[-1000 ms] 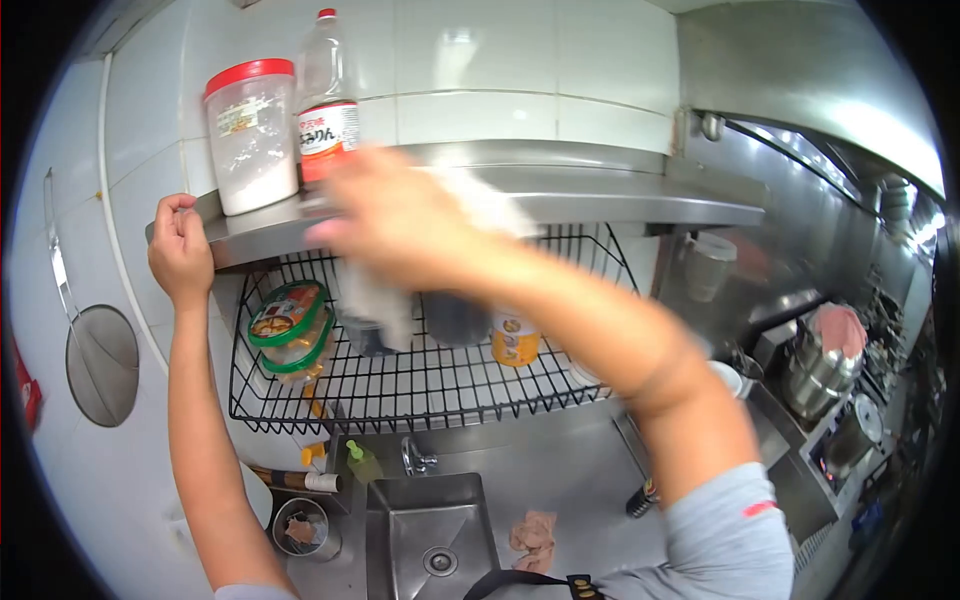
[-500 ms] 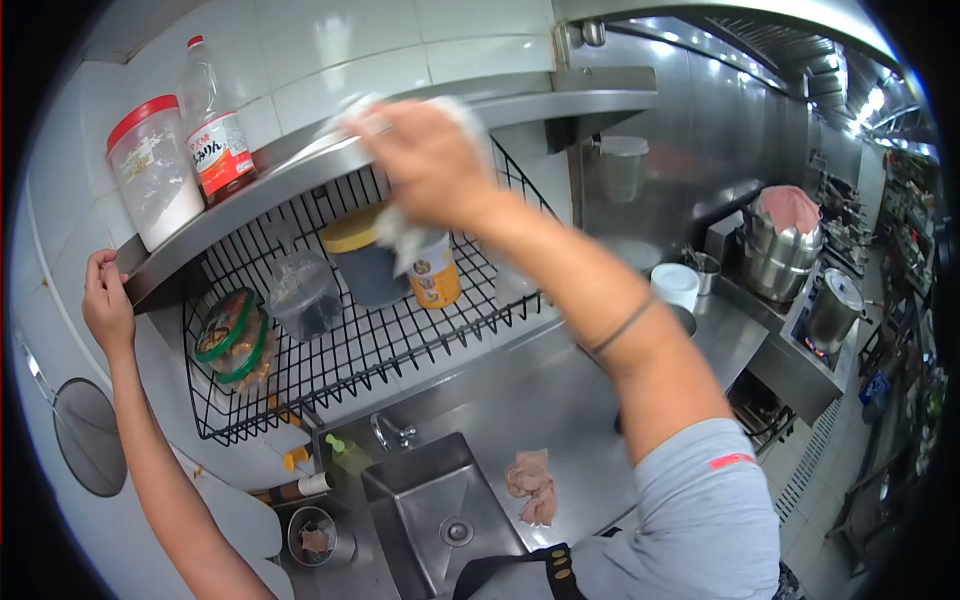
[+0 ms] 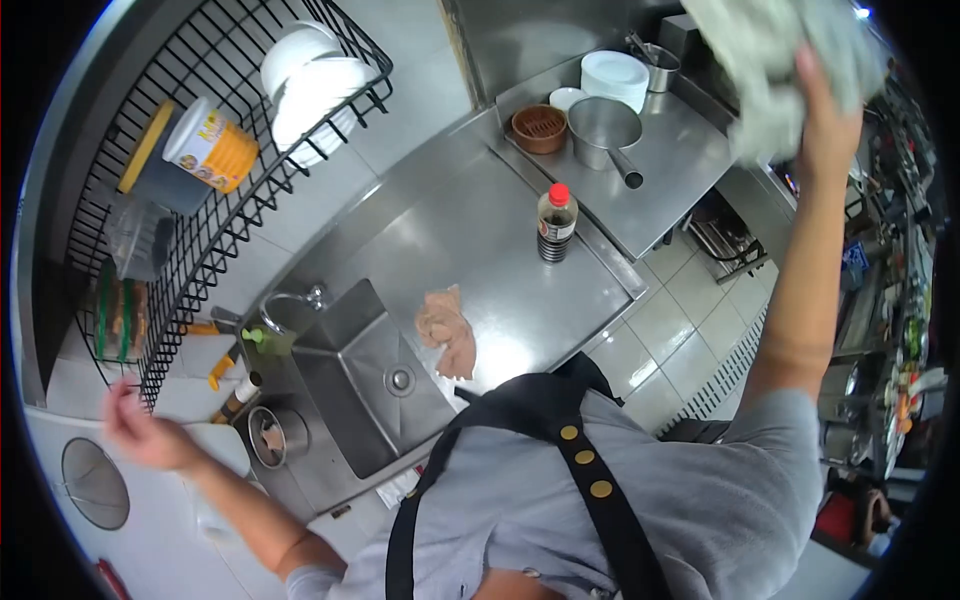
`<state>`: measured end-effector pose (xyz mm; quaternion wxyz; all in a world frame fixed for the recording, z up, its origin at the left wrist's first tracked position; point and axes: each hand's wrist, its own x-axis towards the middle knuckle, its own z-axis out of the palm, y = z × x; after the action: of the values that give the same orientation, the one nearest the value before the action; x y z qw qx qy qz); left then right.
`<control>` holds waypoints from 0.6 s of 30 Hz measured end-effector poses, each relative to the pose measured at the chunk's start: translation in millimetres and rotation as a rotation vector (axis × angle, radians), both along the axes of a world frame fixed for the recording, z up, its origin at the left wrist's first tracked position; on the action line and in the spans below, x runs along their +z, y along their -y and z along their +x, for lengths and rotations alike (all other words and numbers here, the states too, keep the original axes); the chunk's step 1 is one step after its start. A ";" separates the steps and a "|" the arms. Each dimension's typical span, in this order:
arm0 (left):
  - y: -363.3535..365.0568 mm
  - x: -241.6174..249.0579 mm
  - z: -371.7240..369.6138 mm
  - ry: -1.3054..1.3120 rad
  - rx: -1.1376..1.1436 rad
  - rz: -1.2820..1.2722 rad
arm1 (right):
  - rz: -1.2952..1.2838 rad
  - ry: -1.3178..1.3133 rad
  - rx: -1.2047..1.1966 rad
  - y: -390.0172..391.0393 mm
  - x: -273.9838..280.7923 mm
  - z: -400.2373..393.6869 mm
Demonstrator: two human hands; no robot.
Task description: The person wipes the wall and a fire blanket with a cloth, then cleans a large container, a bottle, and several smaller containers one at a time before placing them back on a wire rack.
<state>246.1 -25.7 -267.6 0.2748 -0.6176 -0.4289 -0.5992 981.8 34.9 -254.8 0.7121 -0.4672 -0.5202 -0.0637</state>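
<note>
High at the right, a pale cloth [image 3: 775, 70] hangs from my right hand [image 3: 832, 135], whose fingers are closed on it; both are smeared by motion. My left hand [image 3: 150, 435] is off to the left below the black wire rack [image 3: 255, 215], holding nothing, its fingers loosely apart and somewhat blurred. Close above it in the rack is a green-edged clear container [image 3: 120, 315]. The rack also bears a yellow-lidded tub [image 3: 150, 150], an orange-and-white tub [image 3: 213, 150] and white bowls [image 3: 315, 95].
Below me are a steel sink [image 3: 350, 385] with a tap [image 3: 315, 297] and a crumpled pinkish cloth [image 3: 447, 330] on the counter. A red-capped bottle [image 3: 556, 222] stands near the counter's right end. Behind it are a saucepan [image 3: 603, 125], a brown dish [image 3: 538, 130] and stacked white plates [image 3: 614, 80].
My right hand has swung from the shelf edge out to the right with the cloth. My left hand has let go of the shelf and dropped. The view has turned down and right.
</note>
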 end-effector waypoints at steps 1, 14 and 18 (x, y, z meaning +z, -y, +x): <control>-1.0 -46.7 46.3 -0.062 -0.112 -0.263 | -0.208 -0.065 -0.067 15.2 -44.5 14.9; -166.7 -320.0 444.5 0.062 -0.730 -1.133 | -1.027 -0.719 0.886 97.4 -224.0 4.1; -181.8 -331.6 468.6 0.147 -0.863 -1.104 | -0.594 0.027 0.967 77.4 -228.5 -22.7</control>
<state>714.7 156.0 -599.2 -0.3709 -0.7396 -0.4044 -0.3897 959.2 -42.4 -483.4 0.4914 -0.3550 -0.6798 0.4128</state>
